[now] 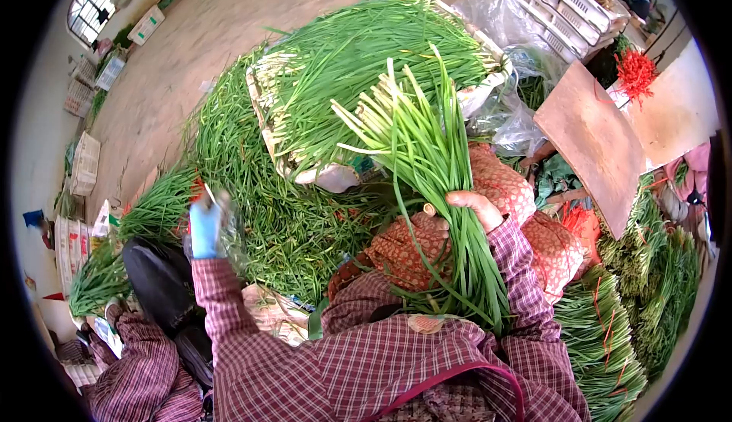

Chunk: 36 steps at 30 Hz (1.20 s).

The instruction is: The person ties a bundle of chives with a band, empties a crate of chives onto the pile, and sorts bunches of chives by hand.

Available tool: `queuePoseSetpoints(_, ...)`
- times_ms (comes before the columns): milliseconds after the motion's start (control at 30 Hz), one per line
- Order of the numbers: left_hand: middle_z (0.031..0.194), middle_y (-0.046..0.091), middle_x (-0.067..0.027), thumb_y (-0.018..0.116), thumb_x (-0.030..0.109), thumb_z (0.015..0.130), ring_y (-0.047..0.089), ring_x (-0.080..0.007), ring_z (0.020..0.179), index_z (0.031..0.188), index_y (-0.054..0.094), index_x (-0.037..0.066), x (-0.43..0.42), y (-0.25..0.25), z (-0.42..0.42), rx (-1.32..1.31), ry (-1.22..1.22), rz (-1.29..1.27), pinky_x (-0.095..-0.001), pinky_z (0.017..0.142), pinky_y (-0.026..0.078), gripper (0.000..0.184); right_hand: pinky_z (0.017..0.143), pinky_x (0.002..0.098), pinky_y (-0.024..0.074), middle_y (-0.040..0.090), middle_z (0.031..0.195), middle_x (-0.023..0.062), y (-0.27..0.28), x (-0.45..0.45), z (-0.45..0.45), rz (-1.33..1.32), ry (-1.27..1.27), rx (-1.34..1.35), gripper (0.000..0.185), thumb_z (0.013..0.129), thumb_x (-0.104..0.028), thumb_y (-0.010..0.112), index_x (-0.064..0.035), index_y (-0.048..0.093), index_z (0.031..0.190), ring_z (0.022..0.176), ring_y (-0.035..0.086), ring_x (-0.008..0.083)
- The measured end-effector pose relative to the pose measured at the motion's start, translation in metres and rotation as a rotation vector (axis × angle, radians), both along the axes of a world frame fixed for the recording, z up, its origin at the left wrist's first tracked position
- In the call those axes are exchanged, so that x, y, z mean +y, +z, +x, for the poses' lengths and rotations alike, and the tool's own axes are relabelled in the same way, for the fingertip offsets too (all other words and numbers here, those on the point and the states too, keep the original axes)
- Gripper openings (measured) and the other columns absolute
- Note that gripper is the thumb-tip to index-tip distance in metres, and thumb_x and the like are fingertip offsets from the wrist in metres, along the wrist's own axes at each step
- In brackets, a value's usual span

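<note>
My right hand [474,205] is closed around a bunch of garlic chives [427,147]. Its pale stem ends point up and away, while the green leaves hang down over my lap. To the left, my left hand [219,207] is lifted over the trimmings. It wears a blue sleeve or glove [204,233] at the wrist and is smeared by motion, so its fingers cannot be made out. Ahead, a large heap of chives [381,48] lies in a lined crate [267,128], with stem ends at both sides.
Loose green leaves [290,224] cover the floor before me. Tied chive bundles [602,346] lie at the right, beneath a tilted board [591,140] and red ties [637,75]. White crates [564,22] are stacked behind. A co-worker's checked clothing [145,369] shows at lower left.
</note>
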<state>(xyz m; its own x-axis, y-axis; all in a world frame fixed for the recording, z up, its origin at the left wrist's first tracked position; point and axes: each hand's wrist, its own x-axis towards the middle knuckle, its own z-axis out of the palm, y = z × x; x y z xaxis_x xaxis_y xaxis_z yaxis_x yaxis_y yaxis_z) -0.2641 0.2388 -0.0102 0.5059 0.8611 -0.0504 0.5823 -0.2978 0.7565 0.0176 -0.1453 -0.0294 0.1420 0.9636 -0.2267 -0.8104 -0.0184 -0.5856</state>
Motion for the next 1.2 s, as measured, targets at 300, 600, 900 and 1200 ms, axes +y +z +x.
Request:
queuePoseSetpoints(300,0.137,0.042,-0.0246,0.066,0.069,0.067,0.041,-0.0340,0.128,0.143,0.026,0.001,-0.114,-0.008,0.096,-0.470,-0.747,-0.683,-0.0522,0.106,0.031,0.109,0.064,0.0276,0.0512,0.063,0.109,0.0138,0.022,0.043,-0.012,-0.027,0.091,-0.208,0.055,0.083,-0.016,0.065,-0.0010,0.043,0.131,0.086,0.062,0.0161)
queuePoseSetpoints(600,0.142,0.031,-0.0258,0.067,0.077,0.055,0.044,-0.0456,0.121,0.144,0.025,0.011,-0.136,-0.032,0.185,-1.342,-0.774,-1.351,-0.0575,0.096,0.044,0.119,0.109,0.0434,0.0298,0.046,0.135,0.0186,-0.005,0.068,-0.041,-0.106,0.311,-0.578,0.086,0.077,-0.040,0.074,0.0011,0.031,0.139,0.127,0.042,0.0291)
queuePoseSetpoints(900,0.131,0.043,-0.0221,0.073,0.055,0.071,0.060,-0.0378,0.099,0.144,0.022,0.011,-0.138,-0.037,0.185,-1.506,-0.818,-1.243,-0.0511,0.074,0.057,0.099,0.109,0.0477,0.0303,0.026,0.145,0.0285,0.019,0.050,0.000,0.047,0.019,-0.783,0.095,0.083,-0.048,0.064,0.0044,0.013,0.143,0.134,0.029,0.0372)
queuePoseSetpoints(1200,0.136,0.046,-0.0119,0.071,0.054,0.072,0.053,-0.0270,0.116,0.140,0.034,0.007,-0.141,-0.045,0.174,-1.253,-0.519,-1.166,-0.0428,0.097,0.048,0.090,0.091,0.0340,0.0448,0.063,0.109,0.0086,0.038,0.128,0.006,0.104,-0.541,-1.202,0.024,0.086,-0.021,0.066,-0.0061,0.065,0.106,0.101,0.058,0.0196)
